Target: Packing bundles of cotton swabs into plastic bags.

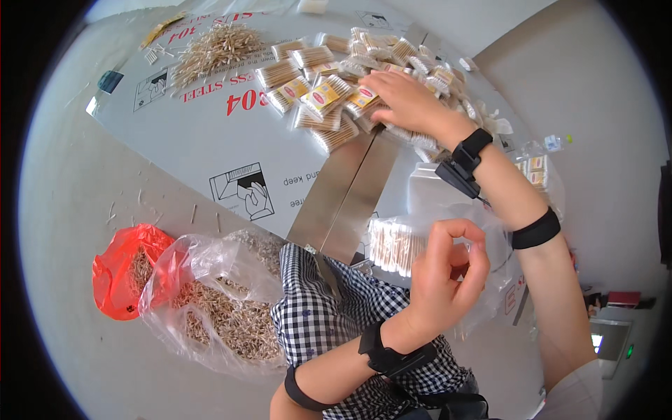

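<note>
We have our right hand point(406, 101), thumb and fingers apart, at the swab packs point(325, 94), upper centre; our left hand point(451, 276) curls lower right, its grip unclear.

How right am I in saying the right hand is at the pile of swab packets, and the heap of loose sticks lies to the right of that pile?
One part is wrong: the heap of loose sticks lies to the left of the pile of swab packets, as the head view shows. The right hand is indeed at that pile.
</note>
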Demonstrator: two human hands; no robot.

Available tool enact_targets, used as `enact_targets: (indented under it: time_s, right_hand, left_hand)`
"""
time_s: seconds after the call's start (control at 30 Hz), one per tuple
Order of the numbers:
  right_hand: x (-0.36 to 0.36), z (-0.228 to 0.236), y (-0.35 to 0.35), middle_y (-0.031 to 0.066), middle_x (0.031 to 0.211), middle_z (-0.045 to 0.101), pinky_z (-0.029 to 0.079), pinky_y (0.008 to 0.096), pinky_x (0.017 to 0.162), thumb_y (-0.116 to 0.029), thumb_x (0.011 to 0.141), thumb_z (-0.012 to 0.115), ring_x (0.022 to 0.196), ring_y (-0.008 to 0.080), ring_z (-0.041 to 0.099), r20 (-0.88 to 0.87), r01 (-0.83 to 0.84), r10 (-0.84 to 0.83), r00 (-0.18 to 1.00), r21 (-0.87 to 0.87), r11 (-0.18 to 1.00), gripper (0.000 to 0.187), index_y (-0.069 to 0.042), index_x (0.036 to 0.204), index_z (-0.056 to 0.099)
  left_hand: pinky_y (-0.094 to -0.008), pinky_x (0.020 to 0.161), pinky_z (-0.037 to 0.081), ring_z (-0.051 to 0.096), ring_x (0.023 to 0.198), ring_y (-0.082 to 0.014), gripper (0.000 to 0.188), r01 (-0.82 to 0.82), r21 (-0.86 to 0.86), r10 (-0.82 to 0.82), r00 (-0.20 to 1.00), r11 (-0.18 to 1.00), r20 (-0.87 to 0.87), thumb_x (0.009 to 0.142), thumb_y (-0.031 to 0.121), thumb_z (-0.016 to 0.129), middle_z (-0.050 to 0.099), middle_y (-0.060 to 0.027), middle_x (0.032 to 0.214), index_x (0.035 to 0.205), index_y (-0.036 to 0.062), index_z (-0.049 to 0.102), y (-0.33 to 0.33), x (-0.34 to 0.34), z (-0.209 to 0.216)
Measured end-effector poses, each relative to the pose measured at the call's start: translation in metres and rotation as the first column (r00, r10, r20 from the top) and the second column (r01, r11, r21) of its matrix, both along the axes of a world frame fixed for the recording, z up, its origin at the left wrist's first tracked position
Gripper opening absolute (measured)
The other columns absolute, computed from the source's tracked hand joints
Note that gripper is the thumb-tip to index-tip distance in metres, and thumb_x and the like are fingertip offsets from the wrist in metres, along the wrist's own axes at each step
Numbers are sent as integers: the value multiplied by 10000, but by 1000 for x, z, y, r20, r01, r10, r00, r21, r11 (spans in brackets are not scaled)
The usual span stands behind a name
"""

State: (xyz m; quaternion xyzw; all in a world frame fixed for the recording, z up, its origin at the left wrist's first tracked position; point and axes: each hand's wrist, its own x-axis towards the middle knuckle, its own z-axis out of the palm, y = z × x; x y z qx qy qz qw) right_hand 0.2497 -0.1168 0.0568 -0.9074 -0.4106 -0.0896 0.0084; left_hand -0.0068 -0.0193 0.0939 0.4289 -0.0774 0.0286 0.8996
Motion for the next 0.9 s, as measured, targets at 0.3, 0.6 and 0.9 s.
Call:
enact_targets:
  time_s: [0.3,0.6,0.9]
  right_hand:
    - [-80,102,-31,149,1075,648,505,383,873,-43,853,635,973,295,635,-220,189,-120,968,326,926,230,-44,1083,626]
    - [-222,206,-45,67,963,642,500,323,584,-13,781,666,734,214,641,-276,-18,0,961,-65,998,322,-97,1091,688]
    - [-217,105,-32,127,862,683,533,384,559,-147,833,604,760,315,686,-539,-60,-103,836,-276,959,112,-74,911,636]
  left_hand:
    - [-199,396,403,518,443,-71,181,-36,39,39,996,999,-85,976,11,534,575,-21,618,1081,41,389,11,3,5]
    - [-201,326,323,451,363,-77,127,-95,31,97,992,995,-82,999,66,506,577,-53,590,1077,47,407,13,3,-4]
    - [-200,322,267,393,341,-64,95,-171,108,168,985,979,41,1033,116,467,471,-10,485,1061,44,412,5,4,0]
